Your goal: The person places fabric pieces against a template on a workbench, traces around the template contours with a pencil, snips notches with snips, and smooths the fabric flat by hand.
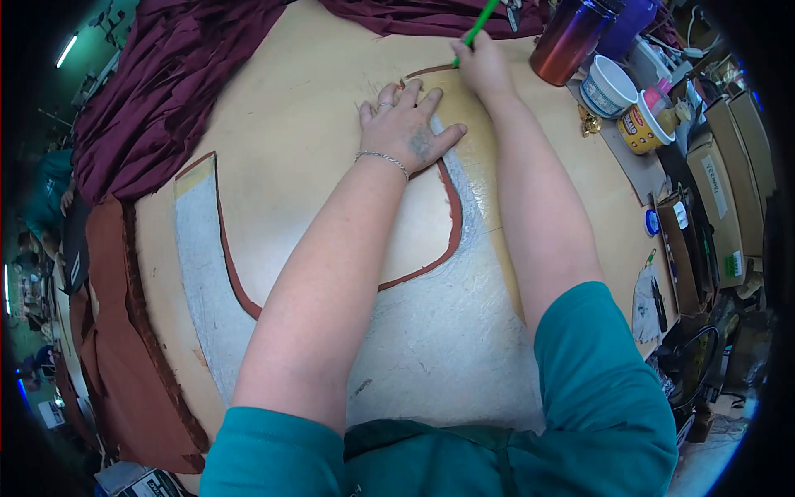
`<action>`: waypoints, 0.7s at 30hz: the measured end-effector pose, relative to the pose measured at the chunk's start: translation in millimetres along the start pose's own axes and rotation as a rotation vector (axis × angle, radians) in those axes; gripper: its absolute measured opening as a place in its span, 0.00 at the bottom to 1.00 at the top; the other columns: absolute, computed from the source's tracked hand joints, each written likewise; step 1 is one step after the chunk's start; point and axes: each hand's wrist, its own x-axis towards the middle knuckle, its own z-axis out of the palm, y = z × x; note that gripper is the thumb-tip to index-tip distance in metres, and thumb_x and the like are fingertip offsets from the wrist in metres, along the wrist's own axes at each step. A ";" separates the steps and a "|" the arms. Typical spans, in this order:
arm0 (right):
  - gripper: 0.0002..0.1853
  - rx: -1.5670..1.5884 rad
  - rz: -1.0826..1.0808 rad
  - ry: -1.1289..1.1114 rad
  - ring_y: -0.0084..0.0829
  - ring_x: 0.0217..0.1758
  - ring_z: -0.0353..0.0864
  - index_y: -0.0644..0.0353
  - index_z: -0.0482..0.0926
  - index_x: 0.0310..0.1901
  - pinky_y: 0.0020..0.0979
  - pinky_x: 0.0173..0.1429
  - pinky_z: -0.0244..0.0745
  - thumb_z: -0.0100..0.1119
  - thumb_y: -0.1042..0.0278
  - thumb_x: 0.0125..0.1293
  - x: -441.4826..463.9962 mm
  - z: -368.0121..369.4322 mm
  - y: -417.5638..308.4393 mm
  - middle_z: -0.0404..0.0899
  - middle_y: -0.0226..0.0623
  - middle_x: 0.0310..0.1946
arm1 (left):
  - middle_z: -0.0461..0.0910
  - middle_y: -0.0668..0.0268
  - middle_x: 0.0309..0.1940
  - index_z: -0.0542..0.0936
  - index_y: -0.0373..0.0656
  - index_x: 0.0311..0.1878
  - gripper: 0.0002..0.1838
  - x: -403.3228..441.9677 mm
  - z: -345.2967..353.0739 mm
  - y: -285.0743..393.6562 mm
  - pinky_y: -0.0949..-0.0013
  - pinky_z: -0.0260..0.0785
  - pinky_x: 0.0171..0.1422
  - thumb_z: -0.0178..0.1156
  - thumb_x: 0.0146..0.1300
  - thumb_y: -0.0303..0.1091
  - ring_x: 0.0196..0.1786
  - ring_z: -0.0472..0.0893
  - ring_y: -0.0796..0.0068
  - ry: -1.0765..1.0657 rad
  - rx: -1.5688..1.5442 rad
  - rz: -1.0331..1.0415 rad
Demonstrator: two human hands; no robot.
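My left hand [407,132] lies flat with its fingers spread, pressing on the upper part of a grey-white pattern piece [447,331] on the table. Reddish-brown fabric [454,215] shows as a narrow strip along the pattern's curved inner edge. Beyond it, my right hand [484,70] grips a green pencil-like stick [479,29], its lower end at a brown strip [431,70] on a yellowish part of the pattern. What lies under my left palm is hidden.
Maroon fabric [149,91] is bunched at the back left, and brown fabric [128,348] lies along the left edge. A red-purple tumbler [571,41], a white tub [609,87] and a yellow tub [644,128] stand at the right. A person's hand [66,199] shows far left.
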 end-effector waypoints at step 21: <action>0.12 0.566 0.270 0.011 0.23 0.31 0.74 0.63 0.70 0.37 0.23 0.37 0.71 0.52 0.61 0.65 -132.6 -126.3 35.6 0.74 0.34 0.30 | 0.54 0.65 0.67 0.63 0.55 0.64 0.40 0.5 0.5 -3.3 0.48 0.42 0.68 0.45 0.52 0.69 0.69 0.52 0.60 0.000 -0.074 0.032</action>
